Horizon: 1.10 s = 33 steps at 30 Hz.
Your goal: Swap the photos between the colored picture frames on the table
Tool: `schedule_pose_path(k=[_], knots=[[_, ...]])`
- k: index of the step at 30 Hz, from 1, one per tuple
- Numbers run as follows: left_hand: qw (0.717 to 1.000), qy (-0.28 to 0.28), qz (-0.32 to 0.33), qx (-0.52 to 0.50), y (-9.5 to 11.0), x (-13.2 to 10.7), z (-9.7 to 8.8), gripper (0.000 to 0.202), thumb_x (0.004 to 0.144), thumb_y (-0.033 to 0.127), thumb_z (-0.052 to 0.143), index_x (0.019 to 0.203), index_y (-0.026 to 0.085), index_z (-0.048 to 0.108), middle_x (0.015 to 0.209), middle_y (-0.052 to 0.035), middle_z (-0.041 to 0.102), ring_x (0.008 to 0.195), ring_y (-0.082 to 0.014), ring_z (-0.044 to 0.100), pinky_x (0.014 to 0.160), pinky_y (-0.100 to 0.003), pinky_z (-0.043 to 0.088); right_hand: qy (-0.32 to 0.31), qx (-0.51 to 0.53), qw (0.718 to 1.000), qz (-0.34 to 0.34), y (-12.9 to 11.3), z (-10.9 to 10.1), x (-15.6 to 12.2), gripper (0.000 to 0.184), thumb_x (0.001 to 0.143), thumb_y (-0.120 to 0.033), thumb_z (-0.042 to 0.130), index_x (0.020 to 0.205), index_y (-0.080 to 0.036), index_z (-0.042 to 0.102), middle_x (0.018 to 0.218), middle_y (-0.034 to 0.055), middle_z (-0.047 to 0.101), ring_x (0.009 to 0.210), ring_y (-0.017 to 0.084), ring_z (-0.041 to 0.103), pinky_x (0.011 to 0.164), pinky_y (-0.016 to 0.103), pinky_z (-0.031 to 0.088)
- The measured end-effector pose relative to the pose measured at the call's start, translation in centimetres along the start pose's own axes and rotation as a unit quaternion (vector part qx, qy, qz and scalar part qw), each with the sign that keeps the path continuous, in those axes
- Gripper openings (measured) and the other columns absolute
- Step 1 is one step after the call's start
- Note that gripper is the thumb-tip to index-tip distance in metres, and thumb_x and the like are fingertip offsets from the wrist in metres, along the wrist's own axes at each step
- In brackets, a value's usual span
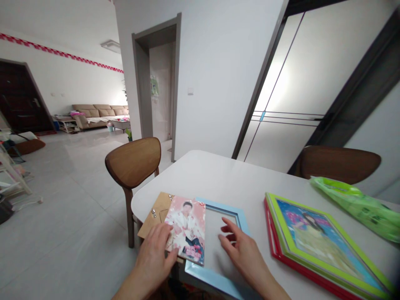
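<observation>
My left hand (pixel 154 250) grips the lower left side of a pink picture print (pixel 187 229) showing a figure in white. Its fingers are curled at the print's edge; the thumb is near the bottom corner. Partly under the print lies a brown backing board (pixel 158 208) with metal clips. A light blue picture frame (pixel 215 279) lies flat on the table, its left side partly covered by the print. My right hand (pixel 239 246) hovers over the frame's opening, fingers apart and holding nothing.
A stack of picture frames, lime green (pixel 315 246) over red (pixel 275 246), lies to the right on the white table (pixel 225 175). Behind it is a green plastic bag (pixel 359 204). Brown chairs stand at the left (pixel 136 162) and far right (pixel 340 162).
</observation>
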State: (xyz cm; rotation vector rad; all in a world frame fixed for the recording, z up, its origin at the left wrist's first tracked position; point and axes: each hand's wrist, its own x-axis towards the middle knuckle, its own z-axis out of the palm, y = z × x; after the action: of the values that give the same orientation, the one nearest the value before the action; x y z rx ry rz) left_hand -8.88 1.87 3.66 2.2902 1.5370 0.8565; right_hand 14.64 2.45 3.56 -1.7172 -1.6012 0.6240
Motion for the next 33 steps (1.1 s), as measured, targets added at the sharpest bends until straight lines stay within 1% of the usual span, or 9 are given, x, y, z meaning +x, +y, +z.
schedule_pose_path(k=[4, 7, 12, 16, 19, 21, 23, 29, 33], knots=[[0.995, -0.064, 0.066, -0.045, 1.5, -0.2, 1.5, 0.056, 0.062, 0.021, 0.056, 0.117, 0.020, 0.044, 0.126, -0.0102, 0.041, 0.116, -0.0282, 0.034, 0.097, -0.044, 0.026, -0.069, 0.243, 0.962, 0.107, -2.3, 3.3, 1.2, 0.069, 0.068, -0.025, 0.046, 0.128, -0.006, 0.019, 0.059, -0.0039, 0.053, 0.042, 0.010, 0.048, 0.041, 0.022, 0.038], [0.992, -0.084, 0.078, -0.060, 2.2, 0.2, 2.3, 0.064, 0.058, 0.016, 0.055, 0.121, 0.019, 0.041, 0.130, -0.0101, 0.036, 0.118, -0.0297, 0.030, 0.098, -0.047, 0.023, -0.047, 0.361, 0.924, 0.117, -4.3, 4.1, 1.6, 0.074, 0.063, -0.015, 0.049, 0.128, -0.006, 0.017, 0.045, -0.0115, 0.040, 0.037, 0.007, 0.039, 0.037, 0.017, 0.031], [0.973, 0.064, 0.082, -0.207, 3.5, 2.2, 2.0, 0.049, 0.070, 0.009, 0.040, 0.118, 0.016, 0.046, 0.123, -0.0083, 0.045, 0.116, -0.0216, 0.037, 0.100, -0.040, 0.024, -0.012, 0.431, 0.901, 0.046, -7.6, 2.8, 0.6, 0.069, 0.069, -0.029, 0.052, 0.128, -0.013, 0.020, 0.068, -0.0032, 0.055, 0.055, 0.010, 0.051, 0.051, 0.021, 0.041], [0.876, 0.133, -0.058, -0.459, 5.8, 3.0, 1.6, 0.036, 0.079, 0.027, 0.043, 0.112, 0.014, 0.050, 0.114, -0.0077, 0.054, 0.110, -0.0217, 0.044, 0.096, -0.034, 0.031, 0.009, 0.376, 0.923, 0.079, -6.6, 2.1, -0.1, 0.061, 0.072, -0.039, 0.046, 0.126, -0.016, 0.028, 0.104, 0.0081, 0.055, 0.085, 0.016, 0.056, 0.069, 0.026, 0.045], [0.773, 0.092, -0.143, -0.611, 7.0, 2.8, 2.7, 0.043, 0.075, 0.037, 0.049, 0.109, 0.012, 0.051, 0.107, -0.0100, 0.058, 0.103, -0.0249, 0.051, 0.088, -0.034, 0.040, 0.008, 0.387, 0.913, 0.133, -4.3, 1.6, -0.3, 0.064, 0.075, -0.037, 0.039, 0.130, -0.016, 0.013, 0.099, 0.0076, 0.060, 0.081, 0.017, 0.060, 0.065, 0.026, 0.047], [0.749, 0.058, -0.160, -0.641, 6.9, 2.6, 3.5, 0.047, 0.072, 0.035, 0.052, 0.113, 0.012, 0.047, 0.109, -0.0117, 0.057, 0.102, -0.0256, 0.051, 0.085, -0.035, 0.041, 0.031, 0.362, 0.920, 0.145, -2.6, 0.7, -0.2, 0.066, 0.075, -0.034, 0.036, 0.131, -0.015, 0.007, 0.093, 0.0063, 0.063, 0.072, 0.016, 0.062, 0.058, 0.025, 0.048], [0.772, 0.049, -0.166, -0.612, 6.4, 2.5, 3.9, 0.055, 0.069, 0.029, 0.054, 0.119, 0.012, 0.040, 0.116, -0.0138, 0.052, 0.105, -0.0252, 0.048, 0.088, -0.036, 0.039, 0.050, 0.308, 0.937, 0.158, -1.2, -0.6, -0.1, 0.067, 0.073, -0.031, 0.036, 0.131, -0.014, 0.008, 0.088, 0.0060, 0.064, 0.064, 0.016, 0.062, 0.052, 0.024, 0.047], [0.943, -0.054, -0.084, -0.317, 5.2, 1.5, 3.5, 0.049, 0.063, 0.014, 0.052, 0.112, 0.012, 0.048, 0.122, -0.0130, 0.045, 0.114, -0.0249, 0.038, 0.099, -0.040, 0.025, 0.022, 0.141, 0.973, 0.182, 1.1, -3.1, 0.9, 0.061, 0.068, -0.022, 0.036, 0.127, -0.010, 0.027, 0.063, 0.0011, 0.061, 0.047, 0.014, 0.057, 0.041, 0.022, 0.039], [0.972, -0.128, 0.005, -0.198, 5.4, 0.7, 3.8, 0.051, 0.062, 0.013, 0.054, 0.113, 0.010, 0.048, 0.127, -0.0149, 0.038, 0.117, -0.0258, 0.034, 0.100, -0.039, 0.025, 0.036, 0.083, 0.983, 0.159, 1.4, -2.4, 1.7, 0.059, 0.068, -0.022, 0.036, 0.124, -0.006, 0.032, 0.060, 0.0011, 0.061, 0.048, 0.014, 0.057, 0.044, 0.022, 0.040]])
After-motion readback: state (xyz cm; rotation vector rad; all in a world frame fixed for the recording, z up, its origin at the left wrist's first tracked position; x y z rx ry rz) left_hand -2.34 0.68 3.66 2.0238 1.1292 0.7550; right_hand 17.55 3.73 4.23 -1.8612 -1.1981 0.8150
